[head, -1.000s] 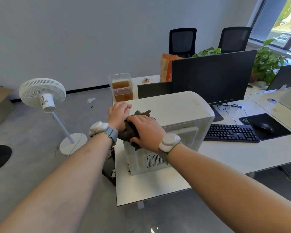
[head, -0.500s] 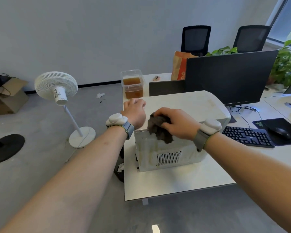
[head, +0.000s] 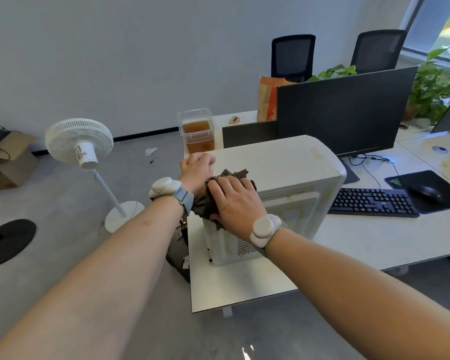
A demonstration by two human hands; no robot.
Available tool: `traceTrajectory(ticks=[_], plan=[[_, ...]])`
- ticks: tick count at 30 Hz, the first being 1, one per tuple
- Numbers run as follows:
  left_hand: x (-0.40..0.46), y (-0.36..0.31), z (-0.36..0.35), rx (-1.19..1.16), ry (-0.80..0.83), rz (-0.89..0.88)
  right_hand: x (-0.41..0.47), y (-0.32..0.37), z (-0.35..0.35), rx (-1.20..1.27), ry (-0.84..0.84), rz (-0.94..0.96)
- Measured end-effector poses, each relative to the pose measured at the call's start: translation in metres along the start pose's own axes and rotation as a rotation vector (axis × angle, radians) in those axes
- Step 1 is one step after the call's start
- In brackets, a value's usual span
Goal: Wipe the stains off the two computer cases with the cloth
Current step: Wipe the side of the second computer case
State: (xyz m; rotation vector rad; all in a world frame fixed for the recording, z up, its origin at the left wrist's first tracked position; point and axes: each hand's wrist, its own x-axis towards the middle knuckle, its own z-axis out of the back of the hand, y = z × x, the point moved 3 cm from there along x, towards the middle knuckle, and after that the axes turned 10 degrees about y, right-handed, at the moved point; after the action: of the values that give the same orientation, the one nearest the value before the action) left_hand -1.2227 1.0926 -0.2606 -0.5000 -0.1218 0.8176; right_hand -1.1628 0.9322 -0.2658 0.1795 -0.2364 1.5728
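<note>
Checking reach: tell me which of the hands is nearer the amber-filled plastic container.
Left. The left hand rests on the case's top corner, just in front of the container; the right hand presses the cloth farther back.

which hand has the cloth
The right hand presses the brown cloth against the white computer case; the left hand only rests on the case's top edge.

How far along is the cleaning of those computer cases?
Nothing looks finished. In hand: the right hand presses the brown cloth on the near top corner of the white case, which the left hand steadies. A faint mark remains on its top, and a second case isn't clearly in view.
</note>
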Motion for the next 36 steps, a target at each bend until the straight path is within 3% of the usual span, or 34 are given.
traceTrajectory(ticks=[4,8,13,17,23,28,30,32,34,36], plan=[[-0.006,-0.001,-0.001,-0.006,-0.006,0.023,-0.003,-0.034,0.020,0.102,0.074,0.202],[-0.012,-0.004,-0.001,-0.027,-0.039,0.025,-0.008,-0.073,0.032,0.459,0.042,-0.138],[-0.012,-0.005,0.000,-0.089,-0.059,0.017,-0.005,-0.030,0.015,0.231,0.041,-0.057],[-0.005,-0.001,0.000,-0.052,-0.074,-0.016,-0.004,0.012,-0.007,0.109,-0.057,-0.103],[-0.005,-0.002,-0.002,0.126,-0.037,0.006,-0.011,-0.042,0.010,0.126,0.046,0.110],[-0.020,-0.021,0.006,0.388,-0.086,0.000,-0.025,-0.080,0.026,0.234,0.171,0.069],[-0.019,-0.035,0.006,0.529,-0.064,-0.140,-0.022,-0.085,0.036,0.331,0.226,0.003],[-0.016,-0.045,0.001,0.564,0.007,-0.274,-0.018,-0.091,0.049,0.587,0.244,-0.158],[-0.013,-0.049,0.002,0.481,0.055,-0.279,-0.021,-0.098,0.062,0.816,0.092,-0.312],[-0.011,-0.053,0.002,0.434,0.083,-0.205,-0.032,-0.107,0.064,0.861,-0.118,-0.489]])
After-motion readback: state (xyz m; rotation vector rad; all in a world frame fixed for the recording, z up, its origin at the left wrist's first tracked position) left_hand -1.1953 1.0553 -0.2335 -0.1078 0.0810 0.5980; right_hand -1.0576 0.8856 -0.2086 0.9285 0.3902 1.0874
